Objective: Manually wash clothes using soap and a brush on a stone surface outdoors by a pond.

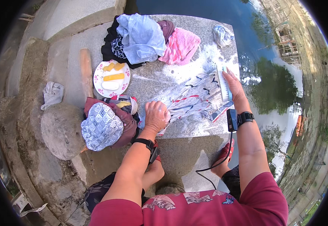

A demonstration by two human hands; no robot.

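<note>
A soapy white garment with red and dark blue marks point(192, 97) lies stretched over a speckled stone slab point(152, 82). At its left end my left hand point(156, 115) grips a bunch of the cloth. My right hand point(234, 87) holds a pale blue scrub brush point(224, 84) across the garment's right end, near the slab's right edge. The brush's far side and the fingers of my left hand are partly hidden. White suds point(186, 67) spread around the cloth.
A flowered plate point(98, 79) with soap bars stands left, beside a wooden stick point(86, 72). Piled clothes point(141, 36) lie at the back; more clothes point(102, 127) rest by a boulder point(62, 131). A wet cloth bundle point(222, 36) sits back right. Water point(277, 87) borders the slab.
</note>
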